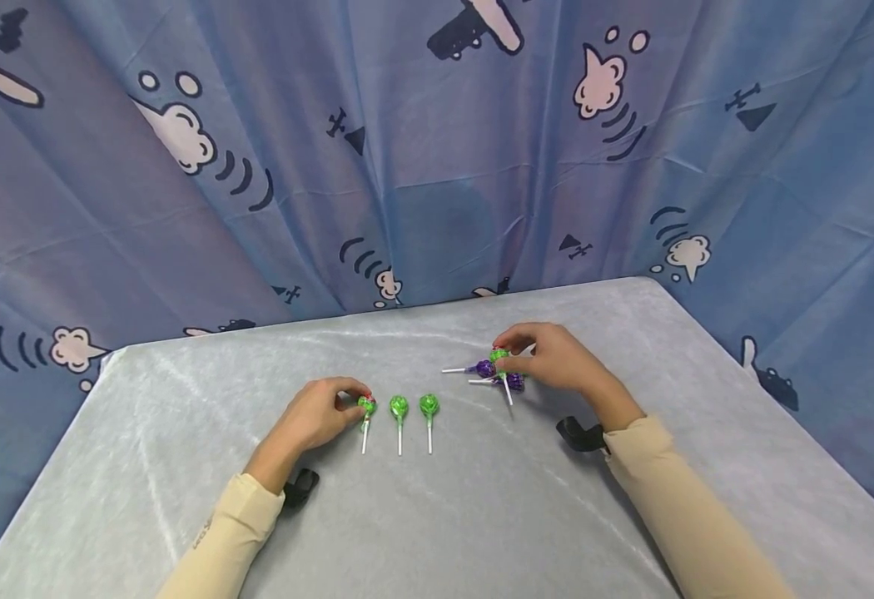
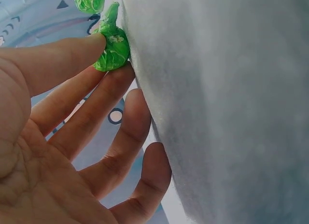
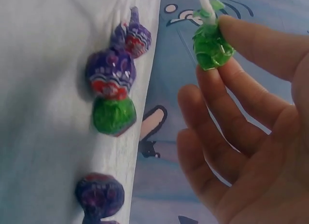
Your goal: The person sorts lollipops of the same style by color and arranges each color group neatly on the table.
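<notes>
Pinching: left hand (image 1: 315,416) nips the leftmost green lolly (image 1: 366,406) of a row of three | row near table (image 1: 482,516) middle, sticks toward near edge | right hand (image 1: 557,359) pinches another green lolly (image 3: 212,44), lifted | purple lollies (image 1: 485,368) and one green lie bunched beside it, toward far edge

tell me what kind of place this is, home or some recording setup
Most likely a staged recording setup, not a home: a table under plain grey cloth, a blue cartoon-print sheet hung close behind as a backdrop, and only wrapped lollipops laid out in a row.
</notes>
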Action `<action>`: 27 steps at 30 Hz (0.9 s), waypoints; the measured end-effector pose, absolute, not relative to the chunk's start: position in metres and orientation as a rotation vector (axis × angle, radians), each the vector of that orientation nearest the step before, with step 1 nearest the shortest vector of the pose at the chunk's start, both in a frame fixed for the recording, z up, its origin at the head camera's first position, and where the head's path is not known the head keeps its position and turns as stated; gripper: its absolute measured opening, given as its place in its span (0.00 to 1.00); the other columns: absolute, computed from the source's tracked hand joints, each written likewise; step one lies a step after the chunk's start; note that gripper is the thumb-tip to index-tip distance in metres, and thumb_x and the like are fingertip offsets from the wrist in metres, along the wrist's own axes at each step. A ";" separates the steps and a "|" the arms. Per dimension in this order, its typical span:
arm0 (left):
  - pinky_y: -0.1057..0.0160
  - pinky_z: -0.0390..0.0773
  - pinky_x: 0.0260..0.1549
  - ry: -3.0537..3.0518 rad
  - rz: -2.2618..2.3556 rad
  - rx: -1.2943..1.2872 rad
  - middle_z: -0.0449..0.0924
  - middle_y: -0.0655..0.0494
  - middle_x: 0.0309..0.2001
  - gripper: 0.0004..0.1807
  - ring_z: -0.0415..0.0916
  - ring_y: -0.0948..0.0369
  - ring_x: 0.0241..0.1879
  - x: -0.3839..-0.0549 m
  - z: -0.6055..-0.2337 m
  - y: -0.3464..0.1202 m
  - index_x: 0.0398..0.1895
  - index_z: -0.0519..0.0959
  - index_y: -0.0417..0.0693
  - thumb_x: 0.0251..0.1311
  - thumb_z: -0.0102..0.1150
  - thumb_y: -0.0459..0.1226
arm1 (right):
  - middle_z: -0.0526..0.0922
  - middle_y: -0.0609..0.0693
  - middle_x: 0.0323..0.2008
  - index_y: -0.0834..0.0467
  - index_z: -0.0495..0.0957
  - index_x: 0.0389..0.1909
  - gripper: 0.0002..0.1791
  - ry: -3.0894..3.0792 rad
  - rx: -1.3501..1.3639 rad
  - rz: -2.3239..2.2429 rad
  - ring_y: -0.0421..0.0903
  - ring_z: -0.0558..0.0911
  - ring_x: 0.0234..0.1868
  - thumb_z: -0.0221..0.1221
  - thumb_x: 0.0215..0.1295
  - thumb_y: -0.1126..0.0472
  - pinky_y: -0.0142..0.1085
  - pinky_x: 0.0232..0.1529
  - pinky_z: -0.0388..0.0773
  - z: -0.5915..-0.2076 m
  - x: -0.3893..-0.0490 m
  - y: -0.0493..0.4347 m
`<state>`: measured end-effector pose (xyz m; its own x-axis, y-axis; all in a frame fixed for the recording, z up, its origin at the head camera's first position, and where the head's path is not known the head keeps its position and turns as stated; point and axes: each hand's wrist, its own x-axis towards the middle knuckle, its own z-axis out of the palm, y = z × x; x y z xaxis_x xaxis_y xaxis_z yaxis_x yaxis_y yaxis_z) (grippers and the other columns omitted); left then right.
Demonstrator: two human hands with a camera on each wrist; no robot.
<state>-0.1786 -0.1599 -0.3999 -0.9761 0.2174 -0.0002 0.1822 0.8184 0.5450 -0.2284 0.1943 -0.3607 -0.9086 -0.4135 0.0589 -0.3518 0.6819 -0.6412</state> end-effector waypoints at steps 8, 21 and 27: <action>0.62 0.72 0.34 2.940 0.872 0.348 0.86 0.56 0.46 0.12 0.74 0.64 0.34 -0.180 -0.401 -0.161 0.46 0.86 0.55 0.59 0.67 0.38 | 0.86 0.48 0.42 0.53 0.84 0.48 0.15 2.796 -0.659 -1.002 0.46 0.82 0.46 0.69 0.60 0.55 0.40 0.46 0.76 -0.364 -0.224 0.181; 0.62 0.73 0.34 2.945 0.871 0.346 0.86 0.56 0.45 0.11 0.75 0.64 0.34 -0.180 -0.401 -0.161 0.46 0.86 0.55 0.59 0.68 0.38 | 0.85 0.44 0.34 0.51 0.85 0.42 0.12 2.754 -0.726 -0.983 0.40 0.80 0.38 0.71 0.58 0.55 0.37 0.42 0.74 -0.373 -0.219 0.164; 0.62 0.72 0.33 2.948 0.880 0.350 0.86 0.57 0.44 0.11 0.74 0.64 0.33 -0.179 -0.401 -0.160 0.45 0.86 0.55 0.58 0.68 0.38 | 0.84 0.42 0.33 0.49 0.84 0.42 0.12 2.752 -0.732 -0.944 0.39 0.79 0.37 0.71 0.58 0.53 0.36 0.42 0.74 -0.377 -0.216 0.158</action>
